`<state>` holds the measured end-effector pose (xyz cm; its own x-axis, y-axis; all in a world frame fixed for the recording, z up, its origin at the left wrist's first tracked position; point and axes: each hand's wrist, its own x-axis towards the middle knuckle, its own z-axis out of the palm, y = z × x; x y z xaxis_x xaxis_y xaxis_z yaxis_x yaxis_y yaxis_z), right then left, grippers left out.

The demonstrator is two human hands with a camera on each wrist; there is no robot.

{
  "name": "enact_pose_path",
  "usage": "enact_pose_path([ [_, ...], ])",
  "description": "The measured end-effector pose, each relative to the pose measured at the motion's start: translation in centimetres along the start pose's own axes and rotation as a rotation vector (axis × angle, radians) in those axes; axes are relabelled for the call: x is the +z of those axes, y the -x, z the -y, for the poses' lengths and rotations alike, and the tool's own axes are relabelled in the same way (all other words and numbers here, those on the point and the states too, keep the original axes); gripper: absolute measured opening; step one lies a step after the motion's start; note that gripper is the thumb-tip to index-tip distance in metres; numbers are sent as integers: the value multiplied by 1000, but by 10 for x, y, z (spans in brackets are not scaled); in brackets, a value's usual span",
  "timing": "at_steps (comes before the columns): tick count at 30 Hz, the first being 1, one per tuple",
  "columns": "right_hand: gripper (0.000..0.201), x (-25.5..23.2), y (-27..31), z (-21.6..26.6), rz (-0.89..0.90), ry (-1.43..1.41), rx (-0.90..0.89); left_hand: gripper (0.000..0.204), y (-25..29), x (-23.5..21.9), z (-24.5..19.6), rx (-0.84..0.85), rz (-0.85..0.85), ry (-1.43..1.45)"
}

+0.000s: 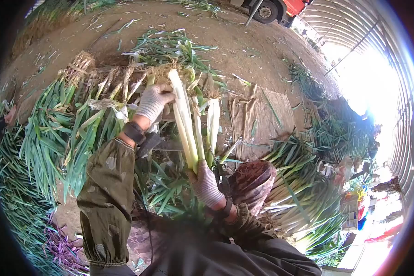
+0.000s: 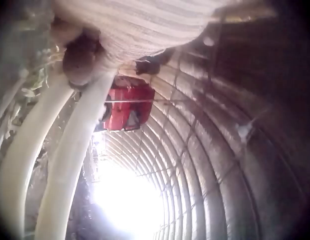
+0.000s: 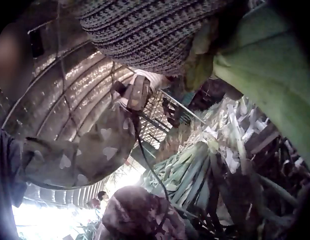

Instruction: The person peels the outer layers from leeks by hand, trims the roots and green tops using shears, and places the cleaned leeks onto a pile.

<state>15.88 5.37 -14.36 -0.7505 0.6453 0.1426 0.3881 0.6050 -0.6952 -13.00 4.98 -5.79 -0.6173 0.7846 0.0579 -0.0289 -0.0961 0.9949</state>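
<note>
A bunch of large green onions (image 1: 184, 122) stands root end up in front of me, its white stalks bare and pale. My right hand (image 1: 207, 186), in a knitted striped glove, grips the bunch low, where white turns green. A broad green leaf (image 3: 275, 80) fills the right side of the right wrist view. Near the root ends, my gloved left hand (image 1: 155, 102) has its fingers bent against the stalks. In the left wrist view, a bare fingertip (image 2: 79, 66) lies on the white stalks (image 2: 70, 165). The glove hides the rest of that grasp.
Untrimmed onions with roots (image 1: 80, 69) and long leaves (image 1: 46, 133) lie to the left. Cleaned white stalks (image 1: 290, 202) are piled at my right, beside my knee (image 1: 253, 181). A brown cloth (image 1: 262, 112) lies ahead. A red truck (image 1: 280, 9) stands farther back under a ribbed roof.
</note>
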Motion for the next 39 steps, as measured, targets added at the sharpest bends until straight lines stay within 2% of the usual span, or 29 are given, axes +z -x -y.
enact_pose_path([
  [4,29,2,1,1,-11,-35,-42,22,-3,-13,4,-155,-60,205],
  [8,29,0,0,5,22,-21,-48,21,-2,-9,-2,-93,-145,288],
  [11,29,1,1,3,47,-15,-65,19,-6,-14,-12,-54,-58,143],
  [15,31,3,3,3,50,-20,-101,20,-5,-11,-23,-66,-87,62],
  [21,33,1,2,-1,73,-35,-82,20,-10,-24,-10,-63,-43,93],
  [24,35,1,3,0,97,-102,-37,21,-21,-32,-3,-88,-112,-18],
  [27,38,-11,4,8,169,-198,65,19,-54,-56,9,271,-413,-420],
  [29,38,-17,7,8,156,-218,57,17,-67,-82,-14,237,-593,-342],
  [31,39,-23,9,5,115,-215,16,20,-91,-125,-19,138,-481,131],
  [33,39,-24,6,1,90,-185,20,38,-81,-119,-43,217,-342,-46],
  [34,37,-23,1,1,69,-189,10,70,-65,-105,-52,243,-263,-127],
  [35,34,-16,-3,-9,108,-311,128,92,-49,-92,-46,243,-259,-161],
  [36,31,-13,-8,-15,105,-341,143,115,-33,-80,-41,243,-255,-196],
  [37,27,-12,-11,-18,101,-371,156,120,-25,-75,-23,82,-208,-306],
  [39,31,-7,-17,-18,47,-368,121,119,-6,-57,30,-303,261,-163],
])
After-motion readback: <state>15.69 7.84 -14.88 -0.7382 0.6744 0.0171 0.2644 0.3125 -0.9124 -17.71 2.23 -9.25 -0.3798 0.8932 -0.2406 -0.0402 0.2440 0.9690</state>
